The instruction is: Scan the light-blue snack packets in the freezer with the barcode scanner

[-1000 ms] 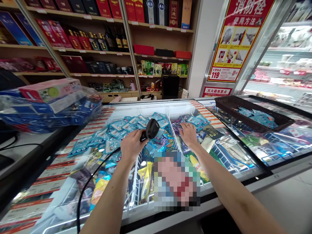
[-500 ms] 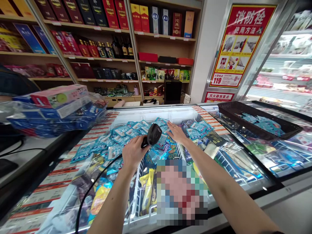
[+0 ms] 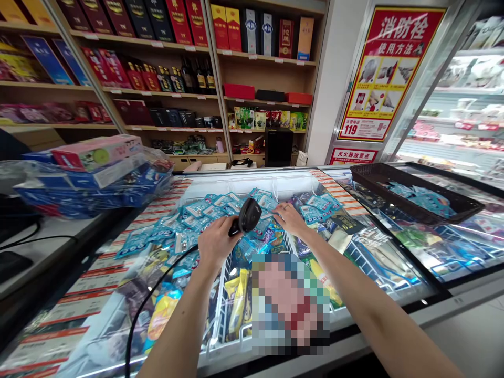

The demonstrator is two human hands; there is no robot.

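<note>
My left hand [image 3: 216,240] is wrapped around the handle of a black barcode scanner [image 3: 249,216], whose head points up and away over the freezer. A black cable runs from it toward the lower left. My right hand [image 3: 290,218] rests low over the glass at the right edge of a spread of small blue packets [image 3: 214,207], its fingers slightly bent and apart, with no packet lifted in them. Whether the fingertips touch a packet is hard to tell. More blue packets [image 3: 321,207] lie just to the right of this hand.
The chest freezer's glass top [image 3: 98,315] covers wire baskets of frozen goods. A brown plastic basket [image 3: 452,216] with blue packets stands at right. Plastic-wrapped boxes [image 3: 94,176] sit at left. Shelves of boxes and bottles [image 3: 169,79] and a fire-hydrant poster [image 3: 389,73] are behind.
My right hand has drawn slightly back and to the right, and its fingers are more bent. The left hand with the scanner has stayed nearly in place.
</note>
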